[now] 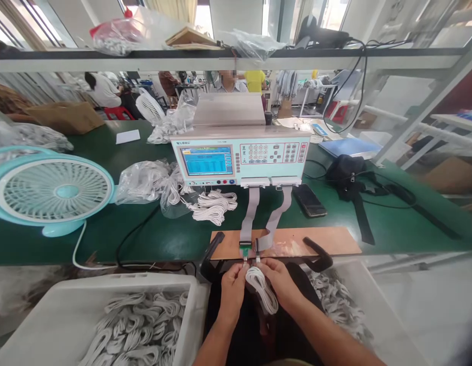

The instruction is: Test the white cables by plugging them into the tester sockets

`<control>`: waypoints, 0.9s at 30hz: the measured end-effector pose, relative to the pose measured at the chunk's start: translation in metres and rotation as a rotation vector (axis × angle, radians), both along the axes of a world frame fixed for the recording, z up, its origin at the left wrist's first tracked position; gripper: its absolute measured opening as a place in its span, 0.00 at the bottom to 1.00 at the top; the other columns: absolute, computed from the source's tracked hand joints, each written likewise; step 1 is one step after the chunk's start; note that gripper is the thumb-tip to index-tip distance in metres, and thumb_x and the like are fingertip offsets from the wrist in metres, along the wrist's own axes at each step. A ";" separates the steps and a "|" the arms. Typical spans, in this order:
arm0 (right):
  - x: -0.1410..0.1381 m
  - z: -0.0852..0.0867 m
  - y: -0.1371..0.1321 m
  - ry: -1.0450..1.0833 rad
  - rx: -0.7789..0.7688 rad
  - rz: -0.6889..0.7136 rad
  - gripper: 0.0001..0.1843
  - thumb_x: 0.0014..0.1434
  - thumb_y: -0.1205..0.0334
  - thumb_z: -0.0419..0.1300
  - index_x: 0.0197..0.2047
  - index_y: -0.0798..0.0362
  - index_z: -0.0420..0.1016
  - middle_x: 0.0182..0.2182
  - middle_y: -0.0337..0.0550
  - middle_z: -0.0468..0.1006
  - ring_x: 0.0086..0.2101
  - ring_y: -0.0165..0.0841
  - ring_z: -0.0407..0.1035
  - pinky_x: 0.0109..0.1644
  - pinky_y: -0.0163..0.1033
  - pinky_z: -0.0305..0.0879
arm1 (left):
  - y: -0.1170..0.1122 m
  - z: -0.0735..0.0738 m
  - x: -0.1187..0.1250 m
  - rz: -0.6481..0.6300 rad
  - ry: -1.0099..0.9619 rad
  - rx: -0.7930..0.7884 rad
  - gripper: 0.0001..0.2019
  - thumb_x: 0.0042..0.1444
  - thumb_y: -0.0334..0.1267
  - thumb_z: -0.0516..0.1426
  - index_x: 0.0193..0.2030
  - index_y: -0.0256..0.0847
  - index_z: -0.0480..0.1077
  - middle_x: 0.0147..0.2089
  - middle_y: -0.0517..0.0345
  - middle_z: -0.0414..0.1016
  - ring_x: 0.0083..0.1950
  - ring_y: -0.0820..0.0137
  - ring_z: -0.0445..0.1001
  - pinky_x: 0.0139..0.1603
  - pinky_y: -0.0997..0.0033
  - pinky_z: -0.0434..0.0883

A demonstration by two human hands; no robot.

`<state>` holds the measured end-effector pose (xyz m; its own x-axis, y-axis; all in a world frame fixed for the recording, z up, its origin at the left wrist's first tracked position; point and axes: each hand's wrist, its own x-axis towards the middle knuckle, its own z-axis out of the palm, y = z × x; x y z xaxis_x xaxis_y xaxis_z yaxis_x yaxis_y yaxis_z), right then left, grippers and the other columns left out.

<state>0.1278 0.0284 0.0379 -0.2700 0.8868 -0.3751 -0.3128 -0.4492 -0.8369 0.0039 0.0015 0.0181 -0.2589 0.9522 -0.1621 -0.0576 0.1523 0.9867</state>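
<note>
My left hand (232, 288) and my right hand (278, 280) meet at the near edge of the bench, each pinching one end of a coiled white cable (261, 288) that hangs between them. The cable ends sit at two small connectors (251, 252) on a brown board (319, 241). Two grey ribbon cables (251, 208) run from those connectors up to a pale tester (239, 156) with a blue screen and keypad. Both hands are closed on the cable.
A white bin (68, 315) of coiled white cables sits at lower left, another heap (335, 300) at lower right. A turquoise fan (49, 189), bagged cables (144, 180), a loose bundle (215, 205), a phone (309, 200) and a black bag (348, 175) lie on the green bench. People work behind.
</note>
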 end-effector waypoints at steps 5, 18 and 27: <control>0.001 0.003 0.001 -0.040 0.050 0.017 0.17 0.42 0.50 0.66 0.24 0.57 0.73 0.20 0.38 0.73 0.22 0.28 0.61 0.30 0.34 0.57 | 0.003 0.000 0.004 0.059 -0.049 0.008 0.15 0.49 0.46 0.57 0.21 0.36 0.70 0.19 0.64 0.66 0.24 0.75 0.62 0.27 0.77 0.60; 0.002 -0.002 0.001 0.002 0.017 0.052 0.17 0.43 0.48 0.66 0.25 0.55 0.73 0.18 0.36 0.71 0.21 0.27 0.61 0.28 0.34 0.56 | 0.005 0.001 0.000 0.041 0.011 0.031 0.16 0.49 0.45 0.57 0.18 0.36 0.68 0.20 0.63 0.65 0.24 0.75 0.61 0.27 0.77 0.60; 0.004 0.000 0.001 -0.039 0.049 0.054 0.17 0.44 0.49 0.65 0.27 0.55 0.74 0.21 0.38 0.73 0.24 0.29 0.63 0.31 0.34 0.58 | 0.004 -0.003 0.016 0.191 -0.260 -0.002 0.14 0.47 0.45 0.58 0.23 0.35 0.70 0.21 0.62 0.66 0.25 0.74 0.63 0.27 0.76 0.62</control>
<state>0.1315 0.0290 0.0375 -0.3041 0.8888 -0.3428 -0.2556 -0.4228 -0.8694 0.0200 0.0052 0.0153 -0.3823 0.8901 -0.2481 -0.3352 0.1167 0.9349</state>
